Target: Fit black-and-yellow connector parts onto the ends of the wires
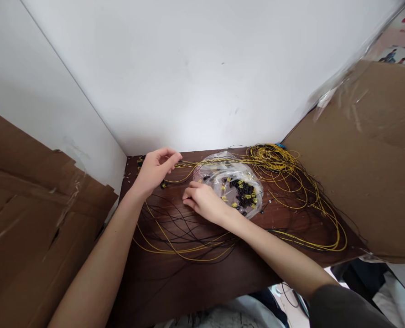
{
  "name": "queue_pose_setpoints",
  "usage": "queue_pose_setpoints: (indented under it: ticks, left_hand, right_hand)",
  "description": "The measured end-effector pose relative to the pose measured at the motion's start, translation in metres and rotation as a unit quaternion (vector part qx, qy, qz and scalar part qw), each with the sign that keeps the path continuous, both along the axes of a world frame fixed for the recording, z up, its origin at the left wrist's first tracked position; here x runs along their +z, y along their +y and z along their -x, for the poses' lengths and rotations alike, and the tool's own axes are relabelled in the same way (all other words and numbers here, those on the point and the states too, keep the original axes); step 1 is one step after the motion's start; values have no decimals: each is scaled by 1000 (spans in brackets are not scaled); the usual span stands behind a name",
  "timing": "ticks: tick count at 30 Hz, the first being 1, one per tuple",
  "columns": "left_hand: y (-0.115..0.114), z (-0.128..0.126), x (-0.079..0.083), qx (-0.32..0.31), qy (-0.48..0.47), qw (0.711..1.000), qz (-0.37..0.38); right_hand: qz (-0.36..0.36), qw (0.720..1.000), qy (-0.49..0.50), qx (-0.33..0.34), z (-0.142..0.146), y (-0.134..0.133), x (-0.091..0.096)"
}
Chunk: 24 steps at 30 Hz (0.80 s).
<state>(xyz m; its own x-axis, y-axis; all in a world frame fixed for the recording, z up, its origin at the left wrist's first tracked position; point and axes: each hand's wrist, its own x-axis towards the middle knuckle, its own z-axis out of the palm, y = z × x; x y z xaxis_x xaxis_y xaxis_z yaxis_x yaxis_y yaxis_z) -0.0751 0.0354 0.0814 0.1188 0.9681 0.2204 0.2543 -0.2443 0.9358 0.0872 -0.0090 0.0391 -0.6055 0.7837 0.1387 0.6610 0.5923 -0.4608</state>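
Observation:
My left hand (pixel 155 171) is raised over the far left of the dark wooden table, its thumb and fingertips pinched together. Behind and beside those fingertips run yellow and black wires (pixel 202 163); what the pinch holds is too small to make out. Lower and to the right, my right hand (pixel 204 200) is closed, with fingers curled and thumb pressed in. Whatever it grips is hidden. It lies over the left edge of a clear plastic bag (pixel 257 209), which contains small black pieces (pixel 244 189) and yellow connector-like pieces (pixel 253 195). A small dark piece (pixel 163 185) sits between the hands.
A tangled coil of yellow and black wires (pixel 272 157) lies at the back right of the table (pixel 175 291). More loose wires (pixel 185 250) loop across the front. Cardboard stands at the left (pixel 28 218) and right (pixel 370 159), and a white wall (pixel 202 77) closes the back.

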Motion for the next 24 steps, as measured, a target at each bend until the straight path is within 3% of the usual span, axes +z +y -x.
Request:
queue_pose_setpoints:
  ticks: [3,6,9,15,17,21,24]
  left_hand:
    - [-1,7,3,-86,63,993,53]
    - [1,13,2,-161,127,973,101]
    - [5,16,-4,-188,188,958,105]
    - [11,23,-12,-214,259,931,143]
    - [12,26,-11,-195,302,923,137]
    - [14,32,-6,-73,404,909,76]
    - [16,37,-5,-4,465,884,48]
  right_hand:
    - [27,997,62,-29,-26,-2,8]
    - [44,997,40,-52,-54,-1,12]
    - [44,997,9,-62,-73,2,17]
    - [-31,994,94,-47,-59,28,32]
    - [-56,996,67,-23,-44,41,32]
    - [-70,997,-34,28,-14,62,21]
    - [-83,992,-96,25,2,71,11]
